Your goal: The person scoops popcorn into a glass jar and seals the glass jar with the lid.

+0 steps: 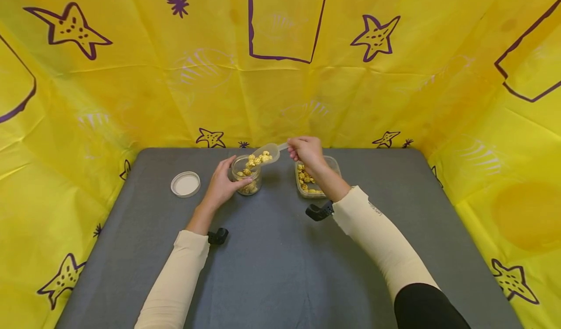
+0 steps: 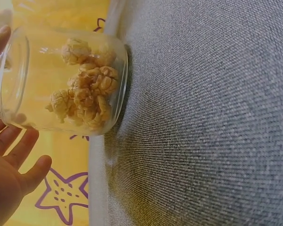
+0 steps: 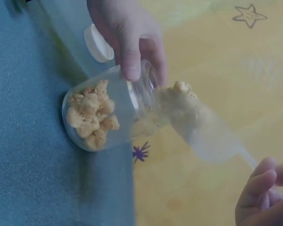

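A clear jar (image 2: 40, 89) stands on the grey table, partly filled with caramel popcorn (image 2: 85, 96). My left hand (image 1: 220, 183) grips it near the rim, thumb on one side and fingers on the other. Over its mouth tilts a translucent scoop (image 1: 272, 152) loaded with popcorn (image 1: 259, 159). The scoop's handle is pinched by my right hand (image 1: 308, 154), above and to the right of the jar. Below that hand sits a clear square container (image 1: 334, 166) with more popcorn (image 1: 304, 177) inside, partly hidden by my right wrist.
A white round lid (image 1: 185, 184) lies on the table left of the jar. Behind the grey table (image 1: 271, 261) hangs a yellow cloth (image 1: 280, 95) with purple drawings, which also closes off both sides.
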`<state>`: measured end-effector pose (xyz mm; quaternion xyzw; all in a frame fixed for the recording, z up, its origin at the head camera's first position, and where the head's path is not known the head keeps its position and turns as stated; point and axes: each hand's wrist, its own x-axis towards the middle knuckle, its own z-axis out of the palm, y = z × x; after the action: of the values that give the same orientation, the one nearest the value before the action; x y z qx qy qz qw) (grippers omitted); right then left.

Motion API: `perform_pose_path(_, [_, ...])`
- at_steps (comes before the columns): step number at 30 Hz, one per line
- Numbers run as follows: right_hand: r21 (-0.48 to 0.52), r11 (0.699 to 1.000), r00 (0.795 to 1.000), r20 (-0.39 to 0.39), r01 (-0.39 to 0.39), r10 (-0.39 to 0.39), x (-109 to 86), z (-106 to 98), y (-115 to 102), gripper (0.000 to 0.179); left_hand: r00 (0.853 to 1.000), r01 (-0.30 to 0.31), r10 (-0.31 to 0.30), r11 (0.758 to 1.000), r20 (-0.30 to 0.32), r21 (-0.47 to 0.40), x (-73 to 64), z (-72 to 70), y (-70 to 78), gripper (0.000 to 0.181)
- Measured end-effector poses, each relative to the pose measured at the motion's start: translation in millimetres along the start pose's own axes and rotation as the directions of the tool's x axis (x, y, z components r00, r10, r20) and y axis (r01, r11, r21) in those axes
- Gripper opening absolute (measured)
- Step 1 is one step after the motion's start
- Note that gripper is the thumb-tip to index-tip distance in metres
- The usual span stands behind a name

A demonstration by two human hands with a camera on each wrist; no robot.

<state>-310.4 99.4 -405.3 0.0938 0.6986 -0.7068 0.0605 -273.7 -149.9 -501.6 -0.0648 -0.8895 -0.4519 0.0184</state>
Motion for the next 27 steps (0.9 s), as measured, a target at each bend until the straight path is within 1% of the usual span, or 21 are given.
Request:
perform_pose_path(3, [-0.033, 0.999, 1.000, 0.000, 0.032, -0.032, -1.5, 4.6, -2.7, 0.020, 1.000, 0.003, -0.003, 1.000, -0.002, -0.005, -0.7, -0.5, -0.1, 0.093])
perform_pose_path(11, [-0.109, 0.991, 0.997, -0.008, 0.076, -0.077, -5.2, 9.6, -4.1, 0.020, 1.000, -0.008, 0.008, 1.000, -0.001, -0.015, -0.7, -0.5, -0.1, 0.092])
perform_pose_path(14, [-0.153, 0.981, 0.992, -0.004, 0.122, -0.125, -6.3, 11.5, -4.5, 0.018, 1.000, -0.009, 0.009, 1.000, -0.002, -0.012, -0.3, -0.5, -0.1, 0.092])
perform_pose_path(17, [-0.221, 0.955, 0.980, 0.010, 0.197, -0.199, -8.1, 14.5, -6.2, 0.018, 1.000, -0.012, 0.012, 1.000, -0.001, -0.009, 0.2, -0.7, -0.1, 0.092])
perform_pose_path(20, [-0.300, 0.915, 0.961, 0.032, 0.271, -0.274, -10.1, 18.7, -7.7, 0.019, 1.000, -0.016, 0.016, 1.000, -0.001, -0.009, 0.6, -0.8, -0.4, 0.092])
perform_pose_path(22, [-0.347, 0.889, 0.952, 0.048, 0.299, -0.302, -10.9, 21.4, -8.2, 0.021, 1.000, -0.016, 0.016, 1.000, -0.004, -0.012, 0.7, -0.7, -0.9, 0.092])
perform_pose_path(24, [-0.382, 0.869, 0.947, 0.060, 0.314, -0.316, -11.3, 24.1, -8.3, 0.022, 1.000, -0.016, 0.016, 1.000, -0.005, -0.013, 0.6, -0.5, -1.1, 0.092])
perform_pose_path(27, [-0.420, 0.847, 0.942, 0.067, 0.326, -0.329, -12.1, 27.4, -8.1, 0.022, 1.000, -0.012, 0.012, 1.000, -0.006, -0.013, 0.4, 0.0, -1.3, 0.092])
